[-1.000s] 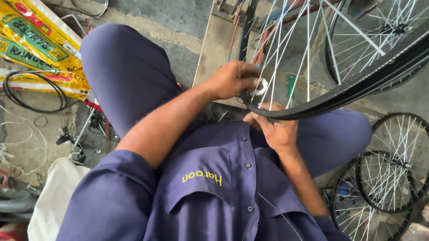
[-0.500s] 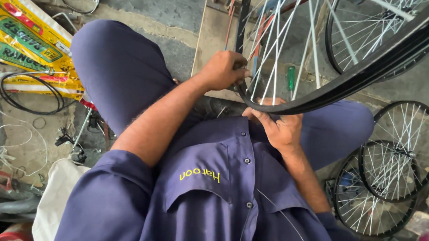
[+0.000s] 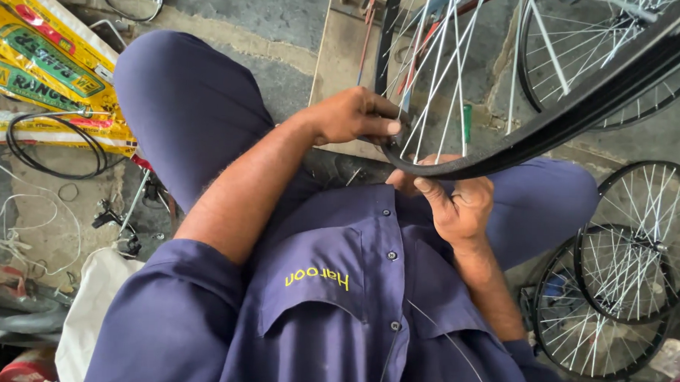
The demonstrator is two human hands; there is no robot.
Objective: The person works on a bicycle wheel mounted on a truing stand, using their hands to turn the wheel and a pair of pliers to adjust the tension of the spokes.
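The person's left hand [image 3: 354,116] is curled shut around the inner edge of a big black bicycle wheel rim with thin silver spokes [image 3: 553,123], with the fingertips pinched close at the spot where the spokes meet the rim. The right hand [image 3: 452,206] sits just under the same rim, and its thumb and fingers press up against the black edge from below. The two hands are close together, one on each side of the low part of the rim. The wheel is tilted and held up over the person's lap, and it runs off the top right of the view. The silver spokes fan upward from the hands. The person sits with knees wide apart and wears a dark blue work shirt [image 3: 336,304] and dark blue trousers [image 3: 184,110]. On the right, near the right knee, two smaller black spoked wheels [image 3: 631,269] lie one over the other on the grey concrete floor [image 3: 263,15]. On the left, well away from the hands, a pile of yellow plastic packets [image 3: 43,68] lies flat, with a thin black cable loop [image 3: 55,143] just beside it. A white cloth bag [image 3: 95,310] rests by the left arm. Behind the wheel, a flat brown board [image 3: 345,55] lies on the floor.
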